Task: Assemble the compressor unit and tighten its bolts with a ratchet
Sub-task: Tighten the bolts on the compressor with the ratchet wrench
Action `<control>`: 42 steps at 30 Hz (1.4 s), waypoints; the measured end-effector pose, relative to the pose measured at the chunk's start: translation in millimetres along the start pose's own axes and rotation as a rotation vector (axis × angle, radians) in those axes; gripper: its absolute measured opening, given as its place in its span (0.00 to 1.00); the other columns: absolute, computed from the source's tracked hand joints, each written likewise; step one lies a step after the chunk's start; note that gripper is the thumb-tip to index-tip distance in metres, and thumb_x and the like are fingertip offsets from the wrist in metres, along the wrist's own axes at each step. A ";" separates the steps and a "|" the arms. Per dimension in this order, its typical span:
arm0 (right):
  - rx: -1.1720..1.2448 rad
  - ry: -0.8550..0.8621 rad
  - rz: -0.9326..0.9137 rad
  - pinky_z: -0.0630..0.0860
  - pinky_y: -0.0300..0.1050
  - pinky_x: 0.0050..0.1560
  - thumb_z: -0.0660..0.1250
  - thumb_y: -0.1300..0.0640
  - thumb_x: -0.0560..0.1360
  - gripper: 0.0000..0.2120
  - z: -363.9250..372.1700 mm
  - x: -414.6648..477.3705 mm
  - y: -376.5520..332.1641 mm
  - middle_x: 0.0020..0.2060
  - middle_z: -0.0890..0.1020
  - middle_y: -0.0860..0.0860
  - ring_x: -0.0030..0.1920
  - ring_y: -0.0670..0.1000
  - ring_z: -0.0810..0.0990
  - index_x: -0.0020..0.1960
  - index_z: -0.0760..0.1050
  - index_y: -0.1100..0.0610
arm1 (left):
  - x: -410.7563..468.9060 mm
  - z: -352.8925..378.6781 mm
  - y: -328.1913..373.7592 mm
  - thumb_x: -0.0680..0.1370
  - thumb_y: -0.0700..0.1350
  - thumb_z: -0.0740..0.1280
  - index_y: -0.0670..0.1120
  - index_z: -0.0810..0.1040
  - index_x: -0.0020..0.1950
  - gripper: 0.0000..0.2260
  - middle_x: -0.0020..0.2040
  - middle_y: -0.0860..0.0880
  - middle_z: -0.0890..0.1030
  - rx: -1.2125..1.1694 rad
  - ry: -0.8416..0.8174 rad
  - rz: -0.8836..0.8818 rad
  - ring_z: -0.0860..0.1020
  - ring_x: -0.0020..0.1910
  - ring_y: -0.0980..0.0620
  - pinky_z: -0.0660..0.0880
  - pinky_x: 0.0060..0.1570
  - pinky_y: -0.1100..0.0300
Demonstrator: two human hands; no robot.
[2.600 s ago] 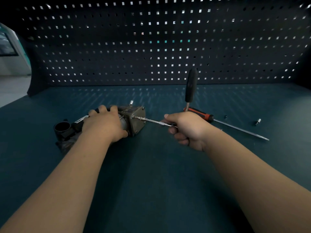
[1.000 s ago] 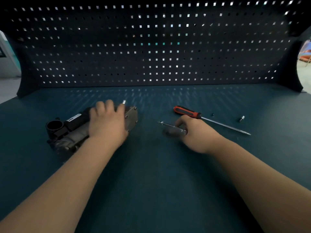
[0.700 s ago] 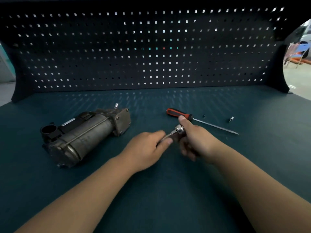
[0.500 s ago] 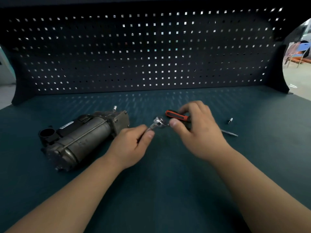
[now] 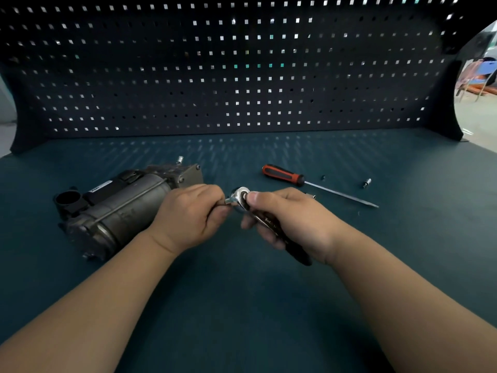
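The grey cylindrical compressor unit (image 5: 121, 205) lies on its side at the left of the bench, its square end plate facing right and one bolt standing up at its far corner. My right hand (image 5: 290, 222) grips the ratchet (image 5: 240, 196) by its dark handle, thumb pressed on the shiny round head. My left hand (image 5: 192, 214) is closed around the extension bar that sticks out of the ratchet head to the left; most of the bar is hidden in my fist. Both hands are just right of the compressor, apart from it.
A red-handled screwdriver (image 5: 285, 175) lies behind my right hand, its shaft pointing right. A small socket (image 5: 366, 182) and a tiny dark part (image 5: 323, 177) lie beyond it. A dark pegboard wall (image 5: 242, 76) closes the back of the teal bench (image 5: 242, 305).
My left hand left the compressor and took hold of the extension bar. My right hand pulled the ratchet off the end plate and regripped it, now thumb on its head.
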State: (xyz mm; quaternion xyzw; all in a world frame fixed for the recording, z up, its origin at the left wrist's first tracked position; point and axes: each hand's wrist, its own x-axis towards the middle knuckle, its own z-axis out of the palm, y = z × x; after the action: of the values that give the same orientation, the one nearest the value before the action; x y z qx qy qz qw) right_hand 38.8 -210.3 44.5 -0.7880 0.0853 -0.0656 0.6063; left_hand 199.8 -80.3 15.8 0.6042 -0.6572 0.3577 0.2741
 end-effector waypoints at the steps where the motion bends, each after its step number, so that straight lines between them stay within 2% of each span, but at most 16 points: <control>1: -0.016 0.038 0.015 0.65 0.42 0.30 0.61 0.32 0.61 0.25 1.7 1.2 -0.4 0.21 0.71 0.52 0.23 0.49 0.67 0.32 0.81 0.53 | -0.5 0.0 -0.5 0.83 0.55 0.48 0.50 0.61 0.41 0.15 0.28 0.45 0.71 0.008 -0.004 -0.003 0.71 0.25 0.44 0.65 0.26 0.56; 6: -0.143 0.204 0.058 0.65 0.44 0.30 0.59 0.30 0.60 0.25 8.4 3.7 -4.2 0.19 0.70 0.50 0.21 0.49 0.66 0.26 0.76 0.53 | 2.7 4.2 -1.5 0.84 0.56 0.47 0.50 0.62 0.41 0.16 0.28 0.45 0.72 -0.007 -0.015 -0.044 0.72 0.26 0.44 0.66 0.24 0.58; 9: 0.158 0.283 -0.040 0.61 0.41 0.25 0.63 0.36 0.61 0.19 -1.7 4.2 -11.8 0.23 0.72 0.53 0.19 0.49 0.64 0.24 0.77 0.51 | 0.4 -1.3 -7.2 0.83 0.57 0.47 0.48 0.64 0.41 0.18 0.27 0.43 0.73 0.000 -0.026 -0.157 0.74 0.24 0.44 0.65 0.25 0.59; 11: 0.266 0.341 -0.100 0.61 0.43 0.27 0.62 0.35 0.60 0.20 -17.2 2.2 -15.5 0.25 0.70 0.55 0.20 0.49 0.64 0.25 0.76 0.51 | -3.3 -7.6 -10.0 0.83 0.58 0.49 0.43 0.69 0.38 0.23 0.27 0.43 0.73 0.011 -0.024 -0.233 0.74 0.23 0.44 0.63 0.26 0.61; 12: 0.225 0.373 -0.118 0.61 0.44 0.28 0.61 0.33 0.61 0.21 -21.6 0.5 -14.6 0.24 0.70 0.52 0.21 0.48 0.64 0.26 0.75 0.51 | -3.2 -8.0 -8.4 0.82 0.57 0.51 0.41 0.70 0.37 0.24 0.28 0.44 0.74 0.014 -0.052 -0.256 0.74 0.24 0.43 0.64 0.27 0.61; 14: -0.031 0.427 -0.134 0.64 0.42 0.28 0.61 0.30 0.63 0.22 -20.0 -2.2 -8.3 0.22 0.71 0.44 0.22 0.43 0.66 0.31 0.74 0.49 | 2.8 -3.8 3.1 0.78 0.55 0.55 0.40 0.72 0.36 0.21 0.31 0.45 0.76 0.027 -0.157 -0.245 0.77 0.27 0.42 0.68 0.26 0.57; 17: -0.341 0.376 -0.096 0.66 0.35 0.25 0.67 0.37 0.67 0.20 -10.2 -0.8 2.6 0.24 0.74 0.44 0.24 0.42 0.69 0.35 0.73 0.54 | 14.7 6.4 24.8 0.76 0.54 0.57 0.41 0.79 0.40 0.19 0.34 0.46 0.81 0.037 -0.267 -0.102 0.80 0.29 0.43 0.75 0.23 0.55; 19: -0.417 0.274 -0.045 0.68 0.37 0.27 0.70 0.45 0.70 0.15 -8.7 1.4 8.4 0.25 0.75 0.46 0.26 0.44 0.71 0.35 0.75 0.55 | 15.9 9.4 30.5 0.75 0.54 0.58 0.41 0.82 0.43 0.19 0.37 0.46 0.83 0.016 -0.299 -0.039 0.81 0.31 0.44 0.75 0.24 0.56; 22: -0.420 0.181 -0.011 0.66 0.35 0.25 0.71 0.50 0.72 0.10 -9.9 4.0 13.4 0.23 0.72 0.44 0.24 0.44 0.69 0.40 0.79 0.56 | 10.8 11.4 26.0 0.73 0.63 0.53 0.43 0.80 0.48 0.27 0.43 0.47 0.82 -0.038 -0.420 -0.176 0.81 0.40 0.44 0.76 0.33 0.52; 24: -0.375 0.204 -0.039 0.63 0.34 0.23 0.71 0.51 0.71 0.09 -16.8 5.0 15.1 0.21 0.70 0.44 0.22 0.43 0.66 0.40 0.80 0.57 | 4.3 15.2 17.7 0.76 0.65 0.56 0.44 0.76 0.45 0.24 0.41 0.48 0.80 -0.030 -0.467 -0.215 0.79 0.41 0.43 0.72 0.35 0.52; 26: -0.238 0.241 -0.059 0.63 0.36 0.24 0.71 0.52 0.71 0.08 -33.4 4.3 15.8 0.22 0.71 0.44 0.23 0.44 0.66 0.39 0.79 0.57 | 3.7 15.2 13.1 0.79 0.59 0.60 0.46 0.71 0.42 0.17 0.38 0.50 0.77 -0.041 -0.462 -0.265 0.78 0.40 0.42 0.65 0.34 0.55; 29: -0.033 0.197 -0.056 0.61 0.35 0.22 0.68 0.57 0.74 0.04 -58.6 -0.5 21.1 0.23 0.71 0.48 0.23 0.47 0.64 0.43 0.80 0.57 | 9.8 20.7 17.1 0.80 0.57 0.59 0.47 0.68 0.43 0.14 0.38 0.49 0.76 -0.045 -0.503 -0.295 0.77 0.39 0.42 0.61 0.34 0.55; 31: 0.018 0.145 -0.046 0.60 0.35 0.21 0.66 0.60 0.76 0.04 -69.5 -3.2 27.3 0.22 0.70 0.49 0.22 0.47 0.62 0.47 0.80 0.56 | 15.5 24.4 25.3 0.80 0.59 0.56 0.49 0.64 0.43 0.14 0.37 0.53 0.72 -0.046 -0.587 -0.304 0.76 0.41 0.43 0.61 0.35 0.55; 35: 0.096 0.087 0.010 0.58 0.34 0.21 0.66 0.62 0.73 0.03 -86.9 -7.5 43.8 0.21 0.68 0.51 0.19 0.46 0.60 0.47 0.77 0.59 | 24.4 29.6 42.0 0.80 0.61 0.53 0.52 0.62 0.42 0.14 0.35 0.56 0.66 -0.050 -0.776 -0.309 0.71 0.38 0.49 0.60 0.35 0.55; 39: 0.294 0.058 0.076 0.56 0.36 0.24 0.66 0.62 0.70 0.05 -93.5 -9.8 61.7 0.20 0.66 0.50 0.16 0.45 0.58 0.45 0.74 0.60 | 28.1 28.6 57.4 0.81 0.60 0.53 0.52 0.63 0.38 0.17 0.36 0.55 0.69 -0.149 -0.905 -0.409 0.72 0.38 0.50 0.64 0.36 0.56; 42: 0.383 -0.004 0.108 0.59 0.34 0.23 0.66 0.62 0.69 0.04 -93.9 -11.2 69.1 0.19 0.66 0.49 0.15 0.43 0.58 0.43 0.72 0.59 | 41.3 28.8 71.6 0.82 0.60 0.53 0.52 0.66 0.37 0.17 0.37 0.52 0.72 -0.270 -1.015 -0.502 0.73 0.39 0.52 0.69 0.40 0.56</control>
State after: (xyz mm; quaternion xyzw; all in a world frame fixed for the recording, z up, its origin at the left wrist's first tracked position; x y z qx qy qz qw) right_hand 4.6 -313.9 1.8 -0.6525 0.1121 -0.0467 0.7480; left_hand 126.0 -127.0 21.4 0.7971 -0.5826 -0.1397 0.0756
